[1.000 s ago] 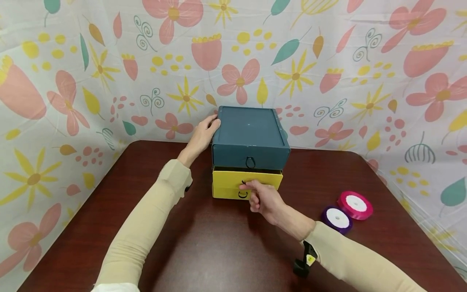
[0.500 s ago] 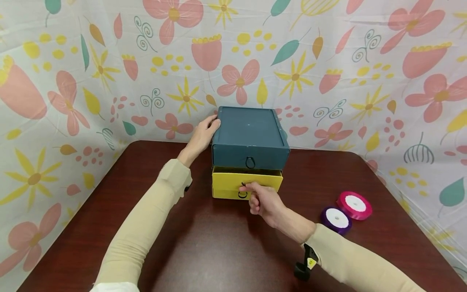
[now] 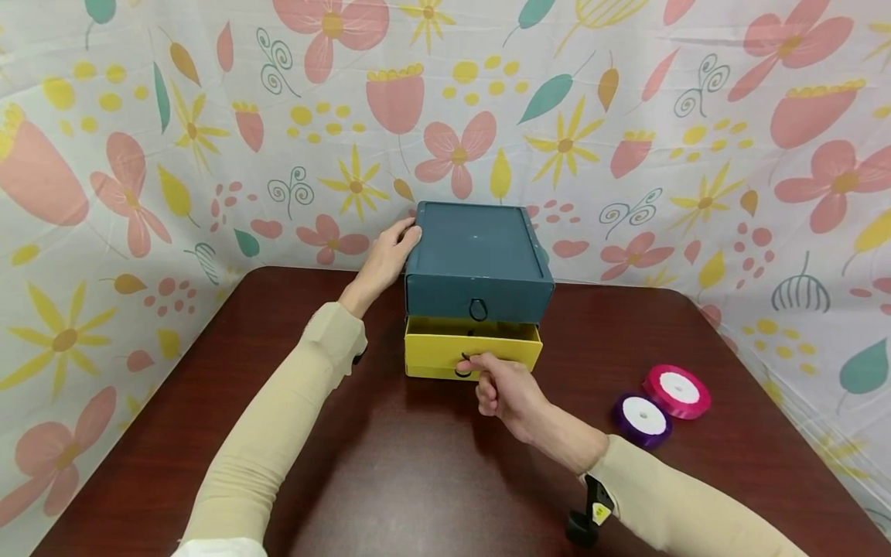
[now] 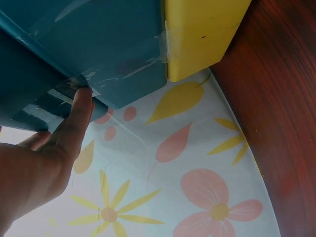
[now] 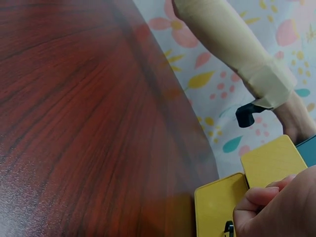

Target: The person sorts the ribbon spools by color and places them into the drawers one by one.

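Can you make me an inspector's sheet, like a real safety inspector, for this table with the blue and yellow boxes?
Surface: dark red-brown table, shiny, with wood grain.
Job's things: yellow drawer, partly pulled out beneath the blue box; its inside is mostly hidden.
Clutter: pink ribbon spool and purple ribbon spool, lying flat side by side on the right.
Left hand: rests on the blue box's left side.
Right hand: fingers curled, holding the black loop on the yellow drawer's front.
Cables: nothing seen.
Surroundings: white flowery sheet behind the table and along its sides.
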Motion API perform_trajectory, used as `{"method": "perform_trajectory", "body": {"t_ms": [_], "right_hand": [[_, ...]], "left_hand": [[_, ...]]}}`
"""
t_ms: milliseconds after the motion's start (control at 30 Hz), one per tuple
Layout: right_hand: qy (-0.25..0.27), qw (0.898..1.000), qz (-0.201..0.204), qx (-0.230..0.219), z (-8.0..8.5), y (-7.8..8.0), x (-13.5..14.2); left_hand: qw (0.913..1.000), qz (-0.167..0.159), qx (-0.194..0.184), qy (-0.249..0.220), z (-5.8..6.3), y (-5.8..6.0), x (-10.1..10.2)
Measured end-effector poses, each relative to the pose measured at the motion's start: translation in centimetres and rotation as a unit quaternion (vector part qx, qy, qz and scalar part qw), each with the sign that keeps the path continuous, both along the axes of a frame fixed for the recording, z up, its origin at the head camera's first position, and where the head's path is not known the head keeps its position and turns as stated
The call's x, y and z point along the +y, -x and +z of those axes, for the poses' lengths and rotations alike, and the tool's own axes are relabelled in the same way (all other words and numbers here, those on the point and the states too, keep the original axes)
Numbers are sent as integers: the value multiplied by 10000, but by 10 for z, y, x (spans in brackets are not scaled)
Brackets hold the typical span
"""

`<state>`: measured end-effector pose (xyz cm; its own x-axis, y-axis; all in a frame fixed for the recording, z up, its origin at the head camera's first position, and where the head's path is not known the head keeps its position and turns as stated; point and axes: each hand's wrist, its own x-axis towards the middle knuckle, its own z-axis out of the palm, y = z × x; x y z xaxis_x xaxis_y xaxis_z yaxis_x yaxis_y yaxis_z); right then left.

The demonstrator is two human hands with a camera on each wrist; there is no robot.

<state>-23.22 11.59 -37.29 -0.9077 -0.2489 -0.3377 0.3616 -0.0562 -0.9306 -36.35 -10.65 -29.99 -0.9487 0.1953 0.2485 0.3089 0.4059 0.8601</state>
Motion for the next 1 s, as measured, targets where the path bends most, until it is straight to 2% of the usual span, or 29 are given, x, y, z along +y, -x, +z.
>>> {"method": "perform_trajectory", "body": {"t_ms": [833,1000], "right_hand": [[93,9999,-30,23,-1,-15,2],[169,9998,65,47,-1,-18,4]], "left_hand": [[10000,69,12,-35,-1,2,0],[10000,24,-8,-65,-2,3,0]]}}
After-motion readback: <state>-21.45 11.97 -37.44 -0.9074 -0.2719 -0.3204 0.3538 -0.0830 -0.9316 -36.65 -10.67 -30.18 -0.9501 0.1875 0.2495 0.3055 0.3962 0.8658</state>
